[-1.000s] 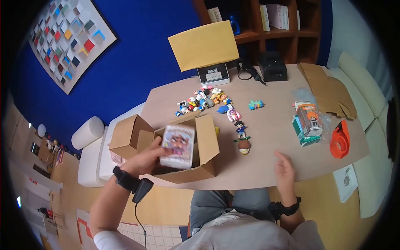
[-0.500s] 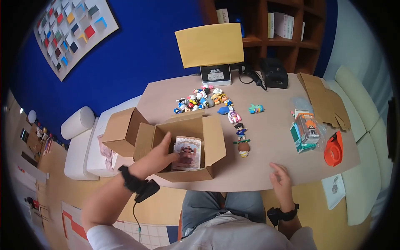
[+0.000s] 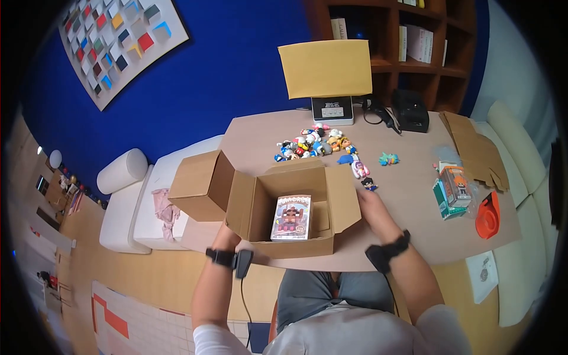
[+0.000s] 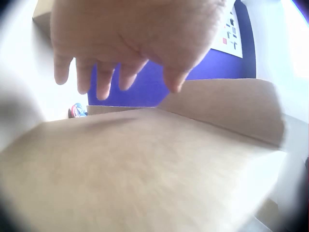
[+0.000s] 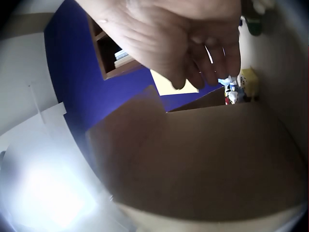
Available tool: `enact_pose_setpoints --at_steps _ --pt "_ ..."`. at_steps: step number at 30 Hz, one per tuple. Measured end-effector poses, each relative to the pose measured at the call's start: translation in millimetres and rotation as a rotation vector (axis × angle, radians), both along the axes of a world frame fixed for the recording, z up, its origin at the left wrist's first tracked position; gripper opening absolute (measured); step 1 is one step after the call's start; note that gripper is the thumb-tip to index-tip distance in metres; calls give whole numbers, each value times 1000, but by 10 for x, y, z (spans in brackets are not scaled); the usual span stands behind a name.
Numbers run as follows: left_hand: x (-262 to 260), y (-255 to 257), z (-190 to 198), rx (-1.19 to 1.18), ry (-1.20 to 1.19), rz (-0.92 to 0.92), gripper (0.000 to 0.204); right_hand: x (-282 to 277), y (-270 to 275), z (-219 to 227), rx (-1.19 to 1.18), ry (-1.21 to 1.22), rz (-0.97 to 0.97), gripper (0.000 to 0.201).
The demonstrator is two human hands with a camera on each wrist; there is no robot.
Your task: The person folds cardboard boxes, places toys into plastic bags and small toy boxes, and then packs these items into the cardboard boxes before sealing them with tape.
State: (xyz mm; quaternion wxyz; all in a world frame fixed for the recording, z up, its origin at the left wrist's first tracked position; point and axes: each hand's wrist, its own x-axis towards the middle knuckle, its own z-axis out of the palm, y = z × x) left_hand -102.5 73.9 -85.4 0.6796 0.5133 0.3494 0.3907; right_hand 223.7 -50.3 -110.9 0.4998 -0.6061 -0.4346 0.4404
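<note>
An open cardboard box (image 3: 284, 247) stands at the table's front edge, flaps folded outward. Inside it lies a small printed toy box (image 3: 291, 219) with a brown and pink blocky figure on its front. My left hand (image 4: 130, 38) is at the cardboard box's left side, fingers extended and spread; in the head view the left flap partly hides it. On the other side, my right hand (image 5: 188, 38) is beside the right flap (image 3: 344, 198), its fingers slightly bent and nothing in its grasp.
A closed carton (image 3: 201, 183) stands left of the open one. Several small figurines (image 3: 310, 145) cluster behind it, with a few more trailing right. Small boxes (image 3: 452, 189), an orange tape dispenser (image 3: 488, 216) and flattened cardboard (image 3: 470, 148) lie on the right.
My left hand lowered the toy box into the cardboard box, let go and moved out to its left side. My right hand moved left to the box's right side.
</note>
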Motion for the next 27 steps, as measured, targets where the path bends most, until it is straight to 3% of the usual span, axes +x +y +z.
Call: enact_pose_setpoints --at_steps 2,3,5,6,8,11,14,15,16,18,21,24,25,27 --pt "53 335 -144 -119 -142 -155 47 -176 230 118 51 394 -31 34" --pt "79 469 -148 -174 -211 -235 48 -231 291 204 60 372 -22 35" --pt "309 468 27 -152 -96 -273 50 -294 358 344 75 331 -3 38" --pt "427 390 116 -145 -38 -290 51 -247 410 258 223 306 120 39" --pt "564 199 218 -31 7 -251 44 -278 376 476 186 266 197 38" --pt "648 37 220 113 -97 -197 44 -320 362 602 226 286 165 32" --pt "623 -86 240 303 -83 -81 42 -293 358 559 350 202 95 40" --pt "581 -110 251 404 -39 -39 41 -269 343 593 315 44 94 39" --pt "546 -121 245 504 5 3 40 -261 274 639 385 176 74 38" --pt "428 -175 131 534 -117 -14 40 -286 46 632 487 50 42 38" --pt "263 -505 195 560 -284 -94 50 -307 -328 569 574 279 106 45" --pt "215 -762 193 794 -161 -134 51 -424 -572 536 698 77 168 58" --pt "189 -834 242 782 -65 -140 53 -398 -615 514 680 -213 152 64" --pt "174 -840 159 863 -10 -157 57 -460 -688 613 654 -460 194 58"
